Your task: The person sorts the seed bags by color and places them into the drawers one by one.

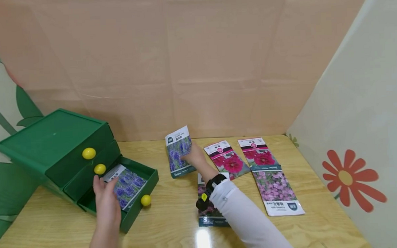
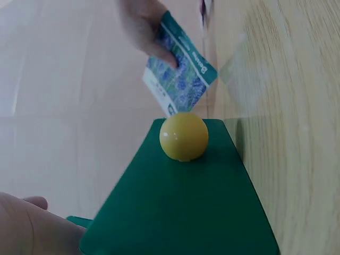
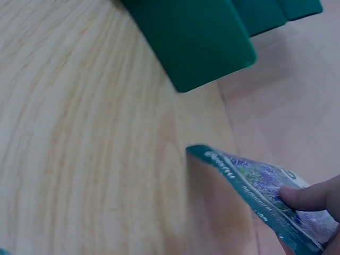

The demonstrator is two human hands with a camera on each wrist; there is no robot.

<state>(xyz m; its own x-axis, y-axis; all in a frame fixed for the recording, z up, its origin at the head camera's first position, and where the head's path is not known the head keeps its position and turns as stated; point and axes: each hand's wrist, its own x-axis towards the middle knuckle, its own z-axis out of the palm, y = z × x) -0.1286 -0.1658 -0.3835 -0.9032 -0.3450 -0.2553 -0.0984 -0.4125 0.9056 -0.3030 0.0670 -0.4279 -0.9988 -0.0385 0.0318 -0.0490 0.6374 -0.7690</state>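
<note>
My right hand [image 1: 194, 155] holds a seed packet [image 1: 178, 150] with purple-blue flowers, thumb on its front. The packet is raised and tilted above the table, and it also shows in the right wrist view [image 3: 265, 186]. My left hand [image 1: 107, 203] is at the pulled-out bottom drawer [image 1: 151, 178] of a green drawer box [image 1: 54, 136], its fingers loosely extended over the near side. A similar purple-flowered packet [image 1: 130, 184] lies inside this drawer, beside my left thumb. Whether the left hand touches it cannot be told. In the left wrist view, the drawer front carries a yellow ball knob [image 2: 184, 136].
Two packets with red-pink flowers [image 1: 231, 163] [image 1: 260, 154] lie right of my right hand. A pink-flowered packet [image 1: 277, 187] overlaps one of them. Under my right forearm another packet [image 1: 211, 220] is partly hidden. The upper drawers, with yellow knobs [image 1: 89, 153], are closed.
</note>
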